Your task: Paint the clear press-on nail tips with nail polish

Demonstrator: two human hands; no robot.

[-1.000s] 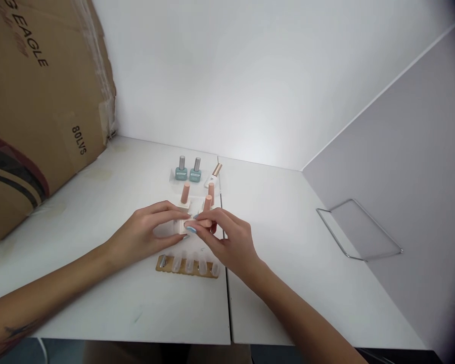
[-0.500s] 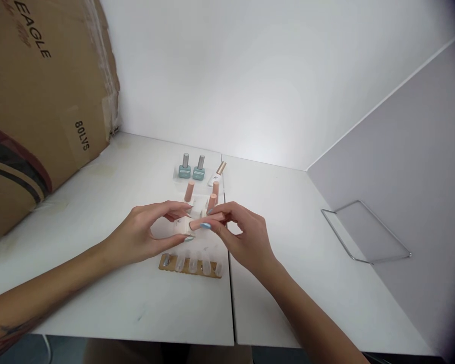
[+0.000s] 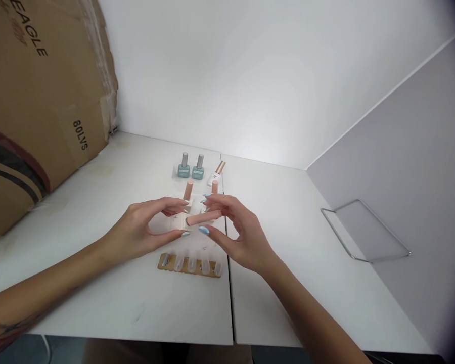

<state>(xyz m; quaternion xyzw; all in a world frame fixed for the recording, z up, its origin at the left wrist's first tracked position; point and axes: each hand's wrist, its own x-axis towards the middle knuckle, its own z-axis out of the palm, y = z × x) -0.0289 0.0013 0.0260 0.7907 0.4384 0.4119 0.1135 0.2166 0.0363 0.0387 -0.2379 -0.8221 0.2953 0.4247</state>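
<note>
My left hand [image 3: 138,227] grips a white nail polish bottle [image 3: 179,221] with a pink cap [image 3: 202,218], tipped on its side so that the cap points right. My right hand [image 3: 242,230] is open around that cap, thumb and fingertips apart; its palm side is close to the cap's end, and contact there I cannot make out. Just behind the hands stand other pink-capped bottles, one with its cap [image 3: 188,190] on the left and one with its cap [image 3: 214,187] on the right, partly hidden. Nearer me lies a brown strip [image 3: 170,266] carrying several nail tips [image 3: 191,264], the leftmost silvery.
Two teal bottles [image 3: 183,171] with silver caps stand farther back, beside a leaning white bottle [image 3: 214,178] with a gold-brown cap. A large cardboard box [image 3: 60,91] fills the left. A metal wire frame [image 3: 341,237] rests at the right wall. A seam [image 3: 232,303] splits the white tabletop.
My right thumb and fingers have spread away from the pink cap, which they were pinching. The left hand still holds the bottle, slightly farther left.
</note>
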